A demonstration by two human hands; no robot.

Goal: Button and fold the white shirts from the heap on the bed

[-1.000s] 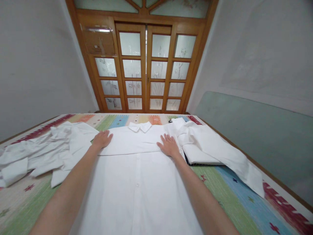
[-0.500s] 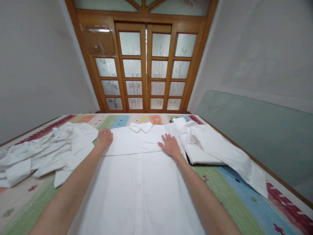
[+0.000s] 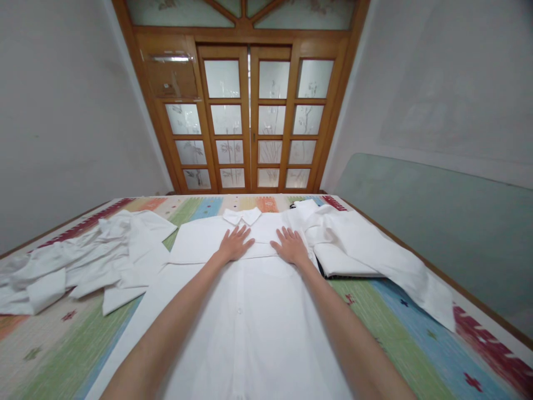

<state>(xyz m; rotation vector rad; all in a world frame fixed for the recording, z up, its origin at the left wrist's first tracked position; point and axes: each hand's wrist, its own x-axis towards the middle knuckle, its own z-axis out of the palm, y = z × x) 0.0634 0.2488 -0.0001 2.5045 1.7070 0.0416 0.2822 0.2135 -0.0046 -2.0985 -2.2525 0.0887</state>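
Observation:
A white shirt [image 3: 266, 300] lies spread flat before me, its collar [image 3: 242, 215] at the far end and its buttoned front facing up. My left hand [image 3: 236, 243] rests palm down on the upper chest just below the collar, fingers spread. Beside it, my right hand [image 3: 289, 245] presses flat on the shirt's right shoulder area, fingers also apart. A crease line runs across the chest under both hands. One long white sleeve [image 3: 387, 255] stretches out to the right, passing over a folded white piece of cloth [image 3: 343, 264] with a dark edge.
A crumpled pile of white clothes [image 3: 95, 258] lies on the left. Everything rests on a colourful striped cover [image 3: 400, 328]. A pale green board [image 3: 437, 216] leans along the right wall, and wooden glass-paned doors [image 3: 250, 119] stand beyond the far edge.
My left hand has slid from the shirt's left shoulder edge inward to the middle, its fingers now spread. My right hand has stayed nearly in place.

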